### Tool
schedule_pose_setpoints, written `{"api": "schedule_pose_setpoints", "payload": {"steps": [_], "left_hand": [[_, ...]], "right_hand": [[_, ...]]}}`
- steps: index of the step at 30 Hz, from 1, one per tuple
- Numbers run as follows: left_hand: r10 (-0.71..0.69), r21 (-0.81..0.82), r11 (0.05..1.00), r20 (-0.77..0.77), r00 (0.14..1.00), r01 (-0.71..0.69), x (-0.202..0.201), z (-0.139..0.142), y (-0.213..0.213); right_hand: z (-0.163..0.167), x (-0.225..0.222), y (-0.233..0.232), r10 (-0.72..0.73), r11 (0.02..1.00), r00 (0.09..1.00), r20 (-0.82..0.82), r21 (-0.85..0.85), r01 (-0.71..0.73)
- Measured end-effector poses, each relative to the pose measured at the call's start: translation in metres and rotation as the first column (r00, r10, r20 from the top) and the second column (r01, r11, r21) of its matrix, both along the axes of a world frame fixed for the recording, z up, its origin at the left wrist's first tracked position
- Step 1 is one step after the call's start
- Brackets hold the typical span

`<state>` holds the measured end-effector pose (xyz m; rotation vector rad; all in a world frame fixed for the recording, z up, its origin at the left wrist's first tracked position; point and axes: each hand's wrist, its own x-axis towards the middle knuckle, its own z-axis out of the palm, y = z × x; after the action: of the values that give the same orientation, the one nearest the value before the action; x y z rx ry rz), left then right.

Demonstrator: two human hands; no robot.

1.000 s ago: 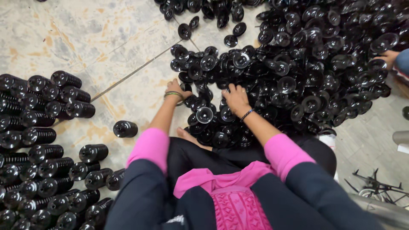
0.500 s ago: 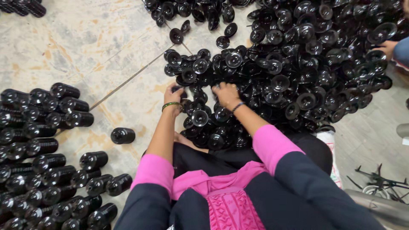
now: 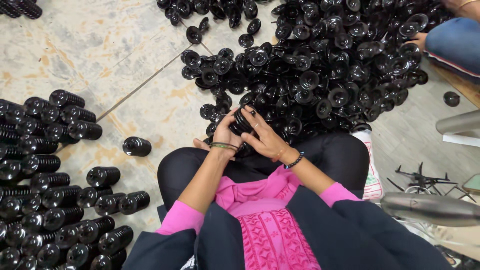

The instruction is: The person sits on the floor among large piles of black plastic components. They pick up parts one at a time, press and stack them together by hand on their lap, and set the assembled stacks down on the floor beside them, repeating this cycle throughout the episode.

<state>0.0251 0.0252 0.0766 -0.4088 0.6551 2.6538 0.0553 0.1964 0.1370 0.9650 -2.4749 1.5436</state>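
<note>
Along the floor's left edge, stacked black discs (image 3: pixel 45 170) in rolls, partly cut off by the frame. Near the middle, left hand (image 3: pixel 223 135) and right hand (image 3: pixel 264 140) both closed around a short stack of black discs (image 3: pixel 242 120), fingers hiding its lower part. Beyond, toward the floor's upper right, a loose pile of black discs (image 3: pixel 325 60), single pieces hard to separate.
</note>
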Motion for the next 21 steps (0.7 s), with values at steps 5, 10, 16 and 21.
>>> {"api": "schedule_pose_setpoints", "payload": {"steps": [5,10,16,21], "left_hand": [[-0.013,-0.08,0.997,0.092,0.996,0.021,0.039,0.031,-0.002],[0.067,-0.066,0.995,-0.125,0.99,-0.076,0.061,0.047,0.002],[0.187,-0.381,0.871,-0.326,0.927,-0.309,0.085,0.048,0.036],[-0.006,-0.515,0.835,-0.365,0.931,-0.196,0.092,0.04,0.032]], "right_hand": [[0.009,0.025,0.013,0.05,0.995,0.998,0.046,0.086,-0.054],[0.0,0.047,0.002,-0.027,0.989,0.984,0.175,-0.137,0.052],[-0.017,0.079,-0.025,-0.015,0.893,0.955,0.297,-0.425,0.146],[-0.026,0.082,-0.018,0.236,0.753,0.901,0.363,-0.655,0.067]]}}
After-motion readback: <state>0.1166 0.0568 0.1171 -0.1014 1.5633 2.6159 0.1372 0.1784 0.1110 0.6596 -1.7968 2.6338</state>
